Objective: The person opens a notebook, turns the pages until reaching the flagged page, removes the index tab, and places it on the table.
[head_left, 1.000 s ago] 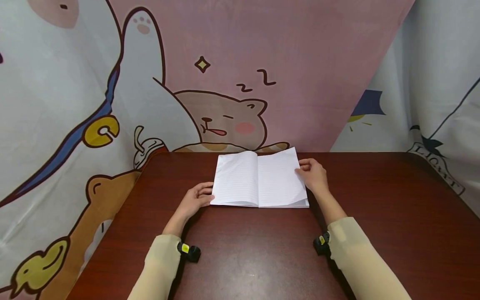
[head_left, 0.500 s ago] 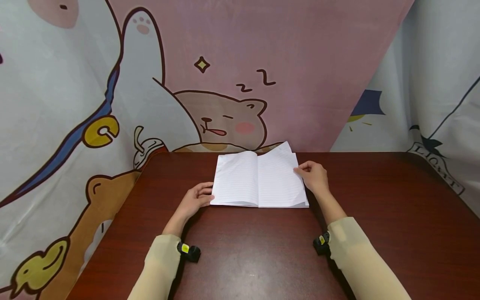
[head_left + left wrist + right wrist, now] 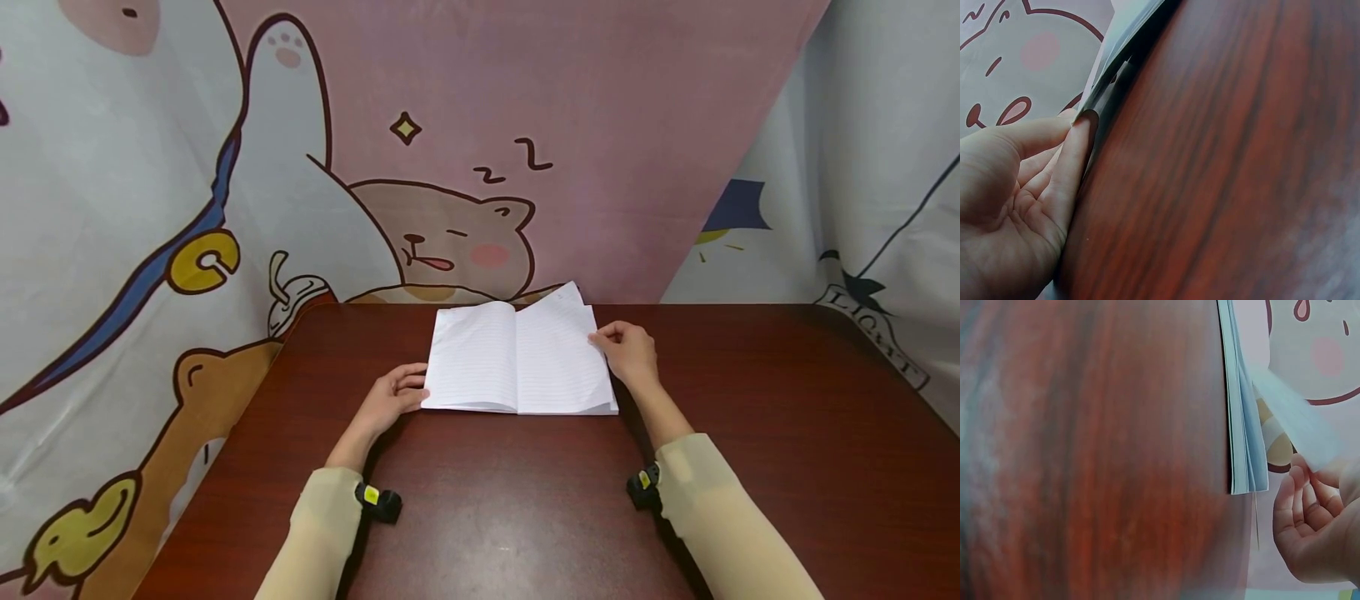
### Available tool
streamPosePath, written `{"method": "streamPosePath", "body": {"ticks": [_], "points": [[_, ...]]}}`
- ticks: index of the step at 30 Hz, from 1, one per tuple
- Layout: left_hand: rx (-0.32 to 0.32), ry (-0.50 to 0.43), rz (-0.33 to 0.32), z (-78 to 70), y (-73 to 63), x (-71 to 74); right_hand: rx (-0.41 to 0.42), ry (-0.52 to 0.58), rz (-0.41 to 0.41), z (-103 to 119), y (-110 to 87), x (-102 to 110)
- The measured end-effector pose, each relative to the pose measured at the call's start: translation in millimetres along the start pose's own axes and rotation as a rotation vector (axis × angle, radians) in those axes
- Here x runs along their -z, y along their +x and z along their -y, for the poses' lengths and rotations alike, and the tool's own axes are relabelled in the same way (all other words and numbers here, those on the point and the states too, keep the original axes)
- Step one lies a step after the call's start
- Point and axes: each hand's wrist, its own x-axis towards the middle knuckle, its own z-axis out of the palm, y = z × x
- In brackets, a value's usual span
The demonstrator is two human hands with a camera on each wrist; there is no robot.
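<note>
An open notebook (image 3: 472,358) with lined white pages lies on the table, its spine pointing away from me. My left hand (image 3: 386,404) grips the notebook's left edge; the left wrist view has the thumb on top and fingers underneath. At the opposite side, my right hand (image 3: 630,354) pinches the outer edge of a right-hand page (image 3: 558,358) between thumb and index finger. That lifted sheet (image 3: 1297,428) stands away from the stack below it in the right wrist view. Its far corner sticks up past the notebook's back edge.
The dark red-brown wooden table (image 3: 480,500) extends in front of and beside the notebook. A cartoon-printed cloth (image 3: 622,150) hangs behind the table and along its left and right sides. Black cameras (image 3: 386,506) are strapped to both wrists.
The right hand's fingers have drawn together on the page edge. The page's far corner has shifted left and up, uncovering the sheet beneath. My left hand has stayed put.
</note>
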Motion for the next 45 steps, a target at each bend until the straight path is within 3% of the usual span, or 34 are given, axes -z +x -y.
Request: {"method": "streamPosePath", "body": {"ticks": [20, 24, 33, 37, 45], "points": [[-0.003, -0.005, -0.008, -0.3, -0.2, -0.7, 0.030, 0.083, -0.038, 10, -3.6, -4], [-0.007, -0.002, -0.006, -0.7, 0.0, -0.6, 0.052, 0.116, 0.041, 9, -3.5, -5], [0.004, -0.008, -0.003, -0.8, -0.1, -0.1, 0.203, 0.315, 0.334, 11, -4.8, -16], [0.003, -0.008, -0.002, -1.2, -0.4, -0.4, 0.257, 0.275, 0.367, 12, -6.3, -21], [0.006, 0.003, -0.009, -2.7, -1.1, -0.6, 0.274, 0.294, 0.409, 17, -10.9, -33]]}}
